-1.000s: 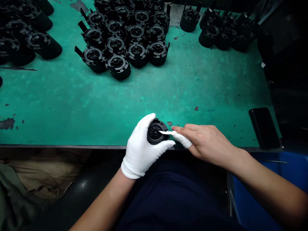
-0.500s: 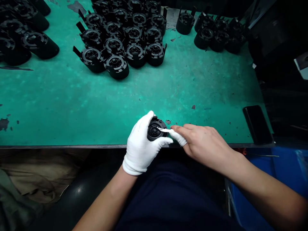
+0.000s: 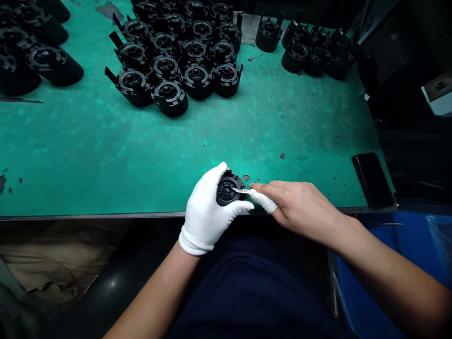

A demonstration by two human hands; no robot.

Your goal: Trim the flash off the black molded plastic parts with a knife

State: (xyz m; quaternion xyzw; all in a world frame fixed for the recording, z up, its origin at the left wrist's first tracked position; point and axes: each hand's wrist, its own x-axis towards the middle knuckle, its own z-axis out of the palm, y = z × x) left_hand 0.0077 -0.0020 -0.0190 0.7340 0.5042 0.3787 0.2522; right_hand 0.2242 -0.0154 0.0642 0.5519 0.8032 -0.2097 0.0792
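My left hand (image 3: 210, 207), in a white glove, is wrapped round a round black plastic housing (image 3: 226, 190) at the table's front edge. The housing's ribbed, ringed face is turned up toward me. My right hand (image 3: 293, 202), bare but for white cloth on the thumb, pinches a thin knife (image 3: 240, 190) with a pale blade. The blade's tip reaches the middle of the housing's face; whether it touches there I cannot tell. Fingers hide the knife's handle and the housing's left side.
Several similar black housings (image 3: 169, 96) stand grouped on the green table (image 3: 141, 155), with more at the far left (image 3: 56, 63) and back right (image 3: 295, 55). A black phone (image 3: 374, 181) lies at the right front edge. Below it is a blue bin (image 3: 374, 254).
The view has shifted slightly, so the table's things sit a little further left. Both hands keep their hold on the housing and the knife, almost unmoved.
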